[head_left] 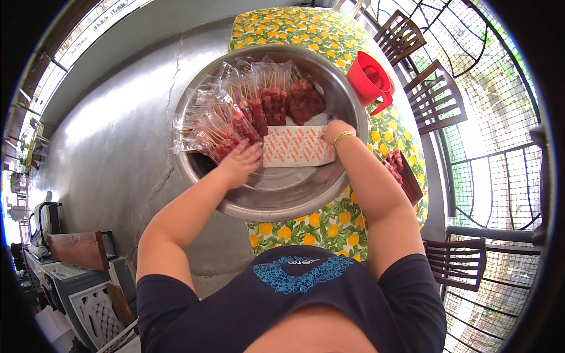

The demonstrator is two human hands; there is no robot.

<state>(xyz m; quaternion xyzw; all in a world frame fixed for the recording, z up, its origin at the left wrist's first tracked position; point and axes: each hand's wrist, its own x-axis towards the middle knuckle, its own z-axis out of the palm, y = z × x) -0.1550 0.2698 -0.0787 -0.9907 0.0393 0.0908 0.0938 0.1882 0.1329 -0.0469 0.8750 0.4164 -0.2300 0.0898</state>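
Observation:
A white packet [298,147] with rows of orange print lies flat in a large metal basin [273,207]. My right hand [340,130], a gold bracelet at its wrist, is closed at the packet's right end; its fingertips are partly hidden. At the other end, my left hand [240,162] rests with fingers stretched out, touching the packet's left edge and the nearest bag. Clear plastic bags of red meat skewers [254,112] fan out along the basin's far and left sides, sticks pointing outward. One darker bag of skewers [305,103] lies at the far right of the fan.
The basin stands on a table with a lemon-print tablecloth [282,30]. A red plastic pitcher [369,82] stands beyond its right side. A brown tray [411,182] with raw meat sits by my right forearm. Wooden chairs [436,97] line the right side near a window grille.

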